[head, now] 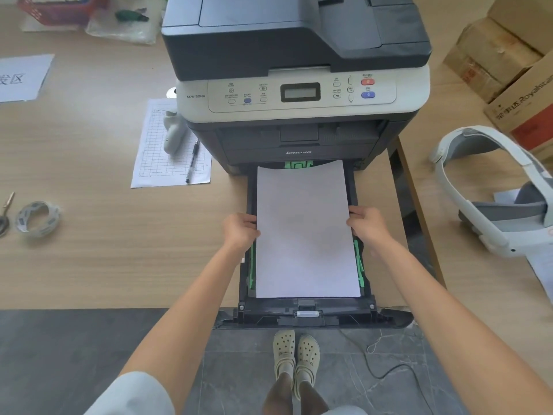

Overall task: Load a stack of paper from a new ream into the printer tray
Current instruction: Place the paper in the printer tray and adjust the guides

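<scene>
Both hands, left (241, 230) and right (366, 223), grip the paper stack (305, 232) lying between them in the tray (305, 310).

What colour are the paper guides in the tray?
Green; the paper guides show along the tray's sides in the head view.

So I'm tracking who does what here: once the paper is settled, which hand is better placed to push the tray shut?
Neither clearly. The left hand and right hand sit level on opposite edges of the paper. The tray front handle is centred, so probably both together.
</scene>
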